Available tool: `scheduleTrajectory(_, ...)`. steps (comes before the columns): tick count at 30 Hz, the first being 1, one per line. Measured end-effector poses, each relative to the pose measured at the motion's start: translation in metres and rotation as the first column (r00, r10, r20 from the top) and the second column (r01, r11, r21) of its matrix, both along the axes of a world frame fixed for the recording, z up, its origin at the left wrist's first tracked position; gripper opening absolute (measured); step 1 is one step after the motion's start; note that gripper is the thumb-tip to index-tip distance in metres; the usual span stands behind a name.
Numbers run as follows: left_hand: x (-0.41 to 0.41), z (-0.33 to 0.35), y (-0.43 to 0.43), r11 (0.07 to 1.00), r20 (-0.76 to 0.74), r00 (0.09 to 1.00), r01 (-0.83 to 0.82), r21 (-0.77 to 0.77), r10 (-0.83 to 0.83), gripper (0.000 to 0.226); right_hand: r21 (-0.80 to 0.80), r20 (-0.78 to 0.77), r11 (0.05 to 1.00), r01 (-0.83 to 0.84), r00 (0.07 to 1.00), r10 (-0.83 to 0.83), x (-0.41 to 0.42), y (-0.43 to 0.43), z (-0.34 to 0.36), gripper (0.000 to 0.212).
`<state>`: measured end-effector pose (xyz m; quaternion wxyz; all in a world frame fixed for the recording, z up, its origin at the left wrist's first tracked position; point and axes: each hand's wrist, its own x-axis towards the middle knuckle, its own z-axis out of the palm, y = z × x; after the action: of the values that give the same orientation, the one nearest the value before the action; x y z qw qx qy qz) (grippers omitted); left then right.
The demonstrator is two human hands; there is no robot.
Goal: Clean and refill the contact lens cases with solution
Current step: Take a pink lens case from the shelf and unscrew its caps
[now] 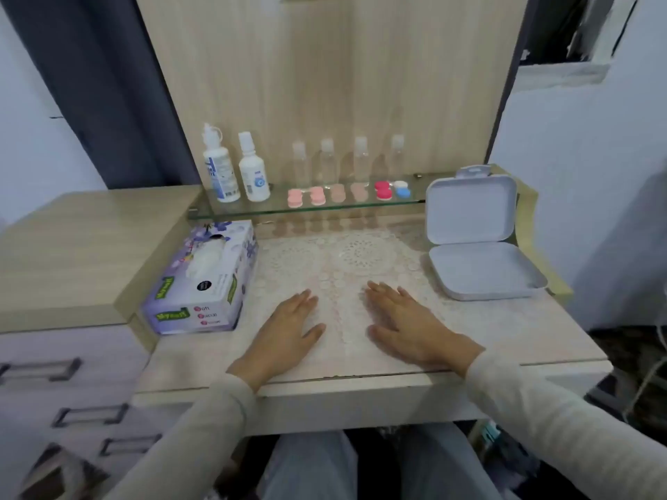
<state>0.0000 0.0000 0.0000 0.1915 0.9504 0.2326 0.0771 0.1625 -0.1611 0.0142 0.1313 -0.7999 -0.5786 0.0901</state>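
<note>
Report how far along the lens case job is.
Done: nothing that shows. All six cases sit lidded in a row on the shelf. In hand: nothing. The left hand and right hand lie flat on the mat, fingers straight. Left: everything. Both solution bottles stand upright on the shelf.

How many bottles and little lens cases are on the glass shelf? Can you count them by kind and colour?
White bottles: 2
Clear bottles: 4
Pink lens cases: 2
Beige lens cases: 2
Red lens case: 1
Blue and white lens case: 1
Total: 12
</note>
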Motion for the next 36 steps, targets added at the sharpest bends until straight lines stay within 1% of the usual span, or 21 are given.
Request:
scheduleTrajectory(2, 0.0, -0.002, 0.002, 0.998, 0.009, 1.0, 0.006, 0.055, -0.007, 0.071, 0.004, 0.023, 1.0, -0.019, 1.0, 0.019, 0.003, 0.003, -0.005, 0.067)
scheduleTrajectory(5, 0.0, -0.006, 0.002, 0.999, 0.021, 1.0, 0.004, 0.052, -0.005, 0.077, -0.005, 0.036, 1.0, -0.019, 0.999, 0.019, 0.007, 0.006, -0.014, 0.079)
scheduleTrajectory(6, 0.001, -0.006, 0.001, 0.998, 0.028, 1.0, 0.007, 0.058, -0.008, 0.079, -0.001, 0.041, 1.0, -0.025, 0.999, 0.025, 0.006, 0.007, -0.015, 0.08)
scheduleTrajectory(8, 0.001, -0.007, 0.003, 0.997, 0.027, 1.0, 0.001, 0.079, -0.003, 0.075, 0.013, 0.054, 0.999, -0.03, 0.998, 0.029, 0.008, 0.006, -0.016, 0.079)
scheduleTrajectory(10, 0.002, -0.009, 0.003, 0.998, 0.03, 1.0, -0.005, 0.071, 0.003, 0.074, 0.024, 0.042, 0.999, -0.027, 0.999, 0.026, 0.007, 0.005, -0.017, 0.085)
scheduleTrajectory(12, 0.0, -0.012, 0.003, 0.998, 0.057, 0.998, -0.003, 0.064, 0.0, 0.078, 0.034, 0.033, 0.999, -0.028, 0.999, 0.027, 0.007, 0.005, -0.017, 0.09)
scheduleTrajectory(14, -0.002, -0.014, 0.003, 0.998, 0.1, 0.995, -0.004, 0.056, -0.001, 0.085, 0.033, 0.031, 0.999, -0.03, 0.999, 0.029, 0.007, 0.006, -0.017, 0.089)
scheduleTrajectory(18, -0.004, -0.016, 0.003, 0.997, 0.177, 0.984, 0.005, 0.075, -0.019, 0.092, 0.038, 0.027, 0.999, -0.033, 0.999, 0.032, 0.008, 0.005, -0.018, 0.088)
scheduleTrajectory(19, -0.003, -0.017, 0.003, 0.997, 0.177, 0.984, 0.006, 0.075, -0.019, 0.092, 0.037, 0.029, 0.999, -0.035, 0.999, 0.033, 0.008, 0.005, -0.018, 0.088)
scheduleTrajectory(24, -0.003, -0.011, 0.003, 0.999, 0.149, 0.988, 0.022, 0.044, -0.028, 0.075, 0.017, 0.026, 0.999, -0.033, 0.999, 0.033, 0.008, 0.006, -0.013, 0.091)
scheduleTrajectory(26, -0.002, -0.004, 0.008, 0.999, 0.112, 0.993, 0.042, 0.034, -0.046, 0.061, 0.013, 0.037, 0.999, -0.039, 0.999, 0.038, 0.012, 0.008, -0.009, 0.092)
scheduleTrajectory(27, -0.001, 0.001, 0.012, 0.999, 0.116, 0.992, 0.036, 0.021, -0.038, 0.054, 0.014, 0.045, 0.999, -0.042, 0.998, 0.041, 0.013, 0.01, -0.007, 0.093)
scheduleTrajectory(31, -0.001, 0.04, 0.027, 0.999, 0.239, 0.971, -0.018, 0.026, 0.011, 0.051, 0.023, 0.029, 0.999, -0.047, 0.999, 0.046, 0.02, 0.018, -0.005, 0.093)
scheduleTrajectory(34, -0.01, 0.072, 0.048, 0.994, 0.353, 0.936, -0.055, 0.097, 0.018, 0.04, 0.04, 0.029, 0.998, -0.046, 0.999, 0.045, 0.022, 0.023, -0.008, 0.093)
scheduleTrajectory(36, -0.017, 0.088, 0.064, 0.983, 0.375, 0.926, -0.11, 0.146, 0.048, 0.035, 0.053, 0.038, 0.998, -0.045, 0.998, 0.043, 0.023, 0.024, -0.012, 0.092)
